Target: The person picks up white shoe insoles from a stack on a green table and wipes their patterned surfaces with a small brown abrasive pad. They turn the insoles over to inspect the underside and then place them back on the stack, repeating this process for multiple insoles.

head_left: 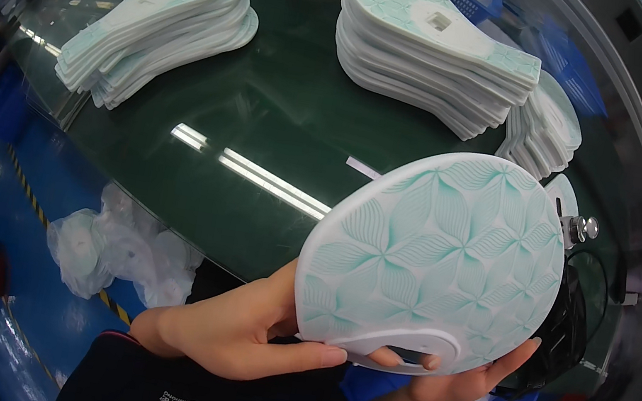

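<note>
Tilted up over the near table edge is a rounded white plastic panel [448, 246] with a green leaf-line pattern. My left hand [245, 335] grips its lower left edge, thumb in front and fingers behind. At the lower right, my right hand [469, 379] holds the panel from behind, with fingertips showing at the opening near the bottom edge. Similar paddle-shaped panels lie in a stack [436, 59] beyond it and in another stack [164, 24] at the far left. The held panel's back is hidden.
The dark green table [257, 123] reflects lights. A smaller panel stack [547, 127] stands at the right. Metal knobs [583, 229] and a black device [565, 331] are beside the held panel. Clear plastic bags [128, 250] hang or lie at the lower left. A blue basket [462, 0] sits behind.
</note>
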Action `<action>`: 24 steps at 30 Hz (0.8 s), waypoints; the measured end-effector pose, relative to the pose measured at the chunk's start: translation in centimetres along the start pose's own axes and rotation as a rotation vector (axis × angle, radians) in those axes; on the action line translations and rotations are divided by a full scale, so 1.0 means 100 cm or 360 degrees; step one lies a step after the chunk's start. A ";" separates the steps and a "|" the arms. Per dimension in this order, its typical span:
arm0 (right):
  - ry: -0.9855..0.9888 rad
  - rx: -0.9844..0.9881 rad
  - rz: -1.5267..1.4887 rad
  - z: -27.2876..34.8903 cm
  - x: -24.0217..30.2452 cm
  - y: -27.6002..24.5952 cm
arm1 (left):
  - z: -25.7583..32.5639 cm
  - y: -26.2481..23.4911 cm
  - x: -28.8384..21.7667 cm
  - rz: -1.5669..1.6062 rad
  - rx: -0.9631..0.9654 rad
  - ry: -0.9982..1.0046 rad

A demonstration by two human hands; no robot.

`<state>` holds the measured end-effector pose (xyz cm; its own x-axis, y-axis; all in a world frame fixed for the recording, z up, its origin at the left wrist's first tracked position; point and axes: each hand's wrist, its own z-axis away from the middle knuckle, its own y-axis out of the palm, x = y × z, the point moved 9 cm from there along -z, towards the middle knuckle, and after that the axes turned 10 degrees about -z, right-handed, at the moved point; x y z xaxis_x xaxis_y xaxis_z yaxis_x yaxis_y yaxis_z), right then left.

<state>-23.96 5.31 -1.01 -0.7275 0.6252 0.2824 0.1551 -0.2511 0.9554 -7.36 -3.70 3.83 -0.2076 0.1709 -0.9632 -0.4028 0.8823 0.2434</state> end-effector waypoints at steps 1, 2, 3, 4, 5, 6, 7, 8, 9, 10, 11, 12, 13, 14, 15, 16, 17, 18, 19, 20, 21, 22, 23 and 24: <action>0.0109 0.0211 -0.0003 0.000 -0.001 0.006 | 0.000 0.002 -0.001 0.0006 0.0028 0.0003; 0.0163 0.0313 -0.0006 0.001 -0.001 0.007 | 0.000 0.003 -0.002 0.0011 0.0057 0.0005; 0.0219 0.0416 -0.0007 0.003 -0.002 0.010 | 0.000 0.002 -0.003 -0.0007 0.0057 0.0005; 0.0215 0.0406 -0.0006 0.003 -0.001 0.009 | 0.000 0.002 -0.004 -0.0021 0.0065 0.0005; 0.0174 0.0307 0.0005 0.002 0.000 0.006 | 0.000 0.002 -0.004 -0.0036 0.0072 0.0003; 0.0135 0.0209 0.0017 0.002 0.002 0.003 | 0.000 0.002 -0.004 -0.0021 0.0067 0.0001; 0.0057 0.0021 0.0040 0.003 0.002 0.000 | 0.001 0.001 -0.004 -0.0004 0.0064 -0.0001; 0.0009 -0.0086 0.0060 0.003 0.003 -0.002 | 0.001 0.001 -0.004 0.0013 0.0062 -0.0004; -0.0038 -0.0194 0.0082 0.004 0.003 -0.005 | 0.001 0.002 -0.001 0.0066 0.0075 -0.0016; -0.0054 -0.0219 0.0101 0.004 0.003 -0.005 | 0.001 0.001 0.002 0.0117 0.0087 -0.0025; -0.0044 -0.0187 0.0093 0.004 0.003 -0.004 | 0.001 0.002 0.005 0.0168 0.0099 -0.0035; -0.0034 -0.0154 0.0083 0.004 0.003 -0.003 | 0.000 0.001 0.005 0.0248 0.0096 -0.0065; 0.0003 -0.0065 0.0046 0.004 0.001 -0.002 | 0.000 0.001 0.006 0.0328 0.0092 -0.0097; 0.0074 0.0123 -0.0016 0.002 -0.003 0.005 | 0.000 0.001 0.006 0.0407 0.0087 -0.0128; 0.0150 0.0308 -0.0072 0.002 -0.006 0.013 | -0.001 0.000 0.004 0.0435 0.0082 -0.0076; 0.0260 0.0591 -0.0151 0.002 -0.011 0.026 | -0.003 0.001 0.003 0.0463 0.0076 -0.0024; 0.0369 0.0875 -0.0231 0.008 -0.014 0.040 | -0.004 0.000 0.000 0.0492 0.0070 0.0027; 0.0318 0.0740 -0.0138 0.005 -0.012 0.032 | -0.005 -0.001 -0.001 0.0583 0.0067 0.0019; 0.0268 0.0606 -0.0044 0.004 -0.009 0.025 | -0.006 -0.002 -0.004 0.0674 0.0065 0.0011; 0.0247 0.0549 -0.0026 0.004 -0.009 0.023 | -0.004 -0.003 -0.007 0.0765 0.0060 0.0007; 0.0230 0.0491 -0.0006 0.005 -0.009 0.021 | -0.002 -0.005 -0.005 0.0767 -0.0009 0.0001; 0.0222 0.0499 -0.0062 0.004 -0.007 0.022 | -0.002 -0.004 -0.003 0.0771 -0.0062 -0.0016; 0.0214 0.0508 -0.0118 0.004 -0.005 0.023 | -0.002 -0.004 0.000 0.0776 -0.0115 -0.0033; 0.0206 0.0490 -0.0042 0.003 -0.004 0.023 | -0.003 -0.001 -0.004 0.0974 -0.0022 0.0103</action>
<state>-23.10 4.76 1.09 -0.8097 0.5246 0.2631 0.3156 0.0112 0.9488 -7.54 -3.98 4.23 -0.4582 0.6175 -0.6393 -0.2047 0.6266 0.7520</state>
